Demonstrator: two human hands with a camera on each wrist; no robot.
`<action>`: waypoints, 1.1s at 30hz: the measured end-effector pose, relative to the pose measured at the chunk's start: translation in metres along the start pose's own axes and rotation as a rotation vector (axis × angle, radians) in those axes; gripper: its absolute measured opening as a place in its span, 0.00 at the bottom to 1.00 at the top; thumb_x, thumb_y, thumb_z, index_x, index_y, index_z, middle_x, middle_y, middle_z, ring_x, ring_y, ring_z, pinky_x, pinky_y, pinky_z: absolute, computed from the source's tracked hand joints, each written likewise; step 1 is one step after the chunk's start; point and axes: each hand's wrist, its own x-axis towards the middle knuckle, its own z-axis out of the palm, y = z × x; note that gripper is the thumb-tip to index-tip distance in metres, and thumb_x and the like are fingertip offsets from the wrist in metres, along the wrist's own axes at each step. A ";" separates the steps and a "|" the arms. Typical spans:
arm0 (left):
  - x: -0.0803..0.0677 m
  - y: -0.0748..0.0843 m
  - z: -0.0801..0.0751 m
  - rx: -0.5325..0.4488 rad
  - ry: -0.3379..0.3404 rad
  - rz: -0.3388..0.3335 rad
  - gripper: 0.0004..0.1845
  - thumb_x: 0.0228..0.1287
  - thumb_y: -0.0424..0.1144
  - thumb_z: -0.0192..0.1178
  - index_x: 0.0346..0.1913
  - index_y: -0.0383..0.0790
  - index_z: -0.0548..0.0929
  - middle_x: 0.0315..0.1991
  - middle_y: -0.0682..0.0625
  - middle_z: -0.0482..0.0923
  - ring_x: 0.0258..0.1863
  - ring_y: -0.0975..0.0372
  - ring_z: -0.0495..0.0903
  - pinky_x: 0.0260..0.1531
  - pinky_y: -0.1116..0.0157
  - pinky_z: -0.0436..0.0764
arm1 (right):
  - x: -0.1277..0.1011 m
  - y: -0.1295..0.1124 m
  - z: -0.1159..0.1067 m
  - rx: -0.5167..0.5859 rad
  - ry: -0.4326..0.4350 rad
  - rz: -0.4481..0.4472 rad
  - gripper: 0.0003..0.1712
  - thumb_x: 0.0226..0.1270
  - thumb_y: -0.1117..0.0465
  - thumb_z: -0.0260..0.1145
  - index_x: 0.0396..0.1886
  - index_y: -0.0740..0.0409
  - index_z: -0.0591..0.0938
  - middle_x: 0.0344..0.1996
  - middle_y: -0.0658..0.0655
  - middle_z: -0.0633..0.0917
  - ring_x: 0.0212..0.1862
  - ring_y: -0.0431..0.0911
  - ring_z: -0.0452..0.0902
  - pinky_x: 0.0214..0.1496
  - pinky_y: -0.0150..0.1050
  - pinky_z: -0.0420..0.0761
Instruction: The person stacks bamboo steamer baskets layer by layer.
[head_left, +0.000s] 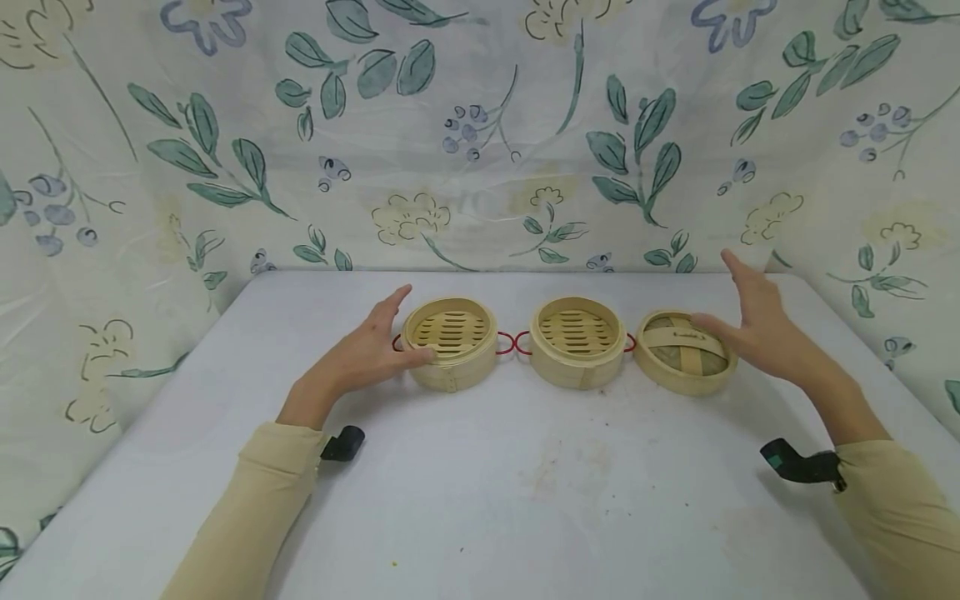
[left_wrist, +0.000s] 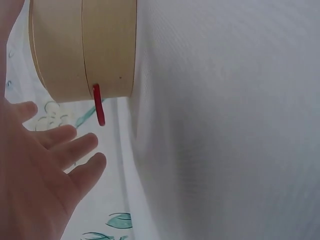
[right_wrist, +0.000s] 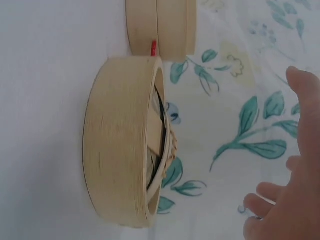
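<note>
The left hand point(head_left: 358, 354) is resting at the left-centre of the head view, fingers straight and relaxed, its thumb touching the near rim of the left steamer basket point(head_left: 451, 342) while the fingers are reaching up along the basket's left side. It is not closed around anything. In the left wrist view the spread fingers point(left_wrist: 60, 150) are hovering just beside the basket wall point(left_wrist: 82, 47), apart from it, with a red loop handle point(left_wrist: 99, 105) showing at the wall's edge.

The right hand point(head_left: 753, 321) is hanging open at the right-centre of the head view, fingers extended, the thumb lying over the rim of the woven lid point(head_left: 684, 350); whether it is actually touching cannot be told. From the right wrist view the fingers point(right_wrist: 287, 200) are standing well apart from the lid's side wall point(right_wrist: 122, 140).

Between the hands, the middle steamer basket point(head_left: 577, 340) is sitting just beside the left one, their red loops nearly meeting, and the lid is lying upside down just right of it. All three are resting in a row on the white table point(head_left: 480, 500), in front of a floral cloth backdrop point(head_left: 480, 125).

These look like thin bamboo: probably light, stiff and slightly rough, so unlikely to slip, though the slatted floors and woven lid could crack under squeezing. Holding each by opposite sides of the round wall seems safest.
</note>
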 end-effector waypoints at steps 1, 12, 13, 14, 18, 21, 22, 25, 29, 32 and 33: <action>0.000 0.000 0.000 -0.008 -0.004 0.000 0.62 0.52 0.75 0.60 0.79 0.61 0.34 0.80 0.44 0.40 0.76 0.43 0.50 0.68 0.36 0.56 | 0.001 -0.002 0.001 0.001 -0.010 0.005 0.56 0.69 0.46 0.62 0.79 0.60 0.36 0.76 0.75 0.44 0.75 0.72 0.37 0.68 0.75 0.40; 0.002 0.005 0.006 -0.076 -0.031 0.032 0.61 0.56 0.68 0.63 0.79 0.54 0.34 0.79 0.40 0.43 0.75 0.44 0.53 0.69 0.38 0.56 | 0.001 -0.017 0.012 0.051 -0.084 0.039 0.59 0.67 0.46 0.64 0.80 0.57 0.35 0.74 0.76 0.48 0.72 0.72 0.45 0.63 0.77 0.52; 0.003 0.005 0.007 -0.084 -0.032 0.034 0.61 0.56 0.68 0.64 0.79 0.53 0.35 0.79 0.39 0.44 0.76 0.44 0.52 0.69 0.39 0.55 | 0.001 -0.018 0.014 0.062 -0.088 0.036 0.58 0.66 0.47 0.64 0.80 0.57 0.35 0.74 0.76 0.48 0.72 0.72 0.45 0.63 0.77 0.54; 0.003 0.005 0.008 -0.092 -0.033 0.038 0.61 0.56 0.67 0.64 0.79 0.53 0.34 0.79 0.39 0.44 0.76 0.44 0.51 0.70 0.39 0.54 | 0.001 -0.019 0.015 0.070 -0.092 0.034 0.58 0.66 0.47 0.64 0.80 0.57 0.35 0.74 0.75 0.48 0.72 0.72 0.46 0.62 0.76 0.55; 0.005 0.006 0.011 -0.129 -0.038 0.046 0.61 0.57 0.64 0.65 0.79 0.51 0.34 0.79 0.38 0.44 0.77 0.44 0.48 0.71 0.40 0.52 | 0.001 -0.024 0.022 0.101 -0.107 0.030 0.58 0.66 0.47 0.64 0.80 0.56 0.35 0.75 0.73 0.48 0.72 0.70 0.47 0.62 0.76 0.57; 0.005 0.007 0.012 -0.149 -0.048 0.047 0.61 0.56 0.62 0.66 0.79 0.49 0.34 0.79 0.37 0.43 0.77 0.44 0.48 0.72 0.41 0.52 | 0.002 -0.026 0.027 0.112 -0.123 0.042 0.59 0.66 0.47 0.65 0.80 0.55 0.36 0.75 0.72 0.48 0.73 0.69 0.47 0.63 0.76 0.57; 0.005 0.006 0.013 -0.150 -0.052 0.046 0.62 0.56 0.62 0.66 0.79 0.48 0.34 0.79 0.37 0.43 0.77 0.43 0.48 0.72 0.41 0.52 | 0.003 -0.027 0.028 0.111 -0.131 0.048 0.59 0.65 0.47 0.66 0.80 0.54 0.36 0.75 0.72 0.48 0.73 0.69 0.47 0.63 0.76 0.57; 0.005 0.006 0.014 -0.154 -0.055 0.045 0.62 0.55 0.62 0.67 0.79 0.47 0.35 0.79 0.37 0.43 0.77 0.44 0.48 0.72 0.42 0.52 | 0.004 -0.027 0.033 0.092 -0.142 0.047 0.61 0.64 0.49 0.68 0.80 0.55 0.36 0.74 0.73 0.50 0.72 0.69 0.48 0.64 0.74 0.58; 0.005 0.005 0.016 -0.148 -0.055 0.039 0.63 0.53 0.62 0.68 0.79 0.47 0.36 0.79 0.38 0.42 0.77 0.44 0.48 0.71 0.42 0.53 | 0.004 -0.027 0.037 0.092 -0.144 0.027 0.61 0.62 0.52 0.70 0.80 0.56 0.38 0.74 0.74 0.51 0.72 0.70 0.48 0.64 0.75 0.57; 0.005 0.005 0.017 -0.132 -0.058 0.045 0.64 0.53 0.63 0.69 0.79 0.45 0.36 0.79 0.38 0.42 0.77 0.44 0.48 0.71 0.41 0.53 | 0.005 -0.028 0.041 0.115 -0.158 0.022 0.61 0.61 0.51 0.70 0.80 0.56 0.39 0.74 0.74 0.50 0.73 0.70 0.47 0.63 0.77 0.56; 0.006 0.005 0.017 -0.126 -0.059 0.048 0.64 0.52 0.63 0.69 0.79 0.44 0.37 0.79 0.38 0.42 0.77 0.44 0.47 0.71 0.41 0.54 | 0.005 -0.029 0.042 0.119 -0.162 0.019 0.61 0.61 0.51 0.71 0.80 0.56 0.39 0.74 0.75 0.50 0.73 0.71 0.46 0.63 0.77 0.55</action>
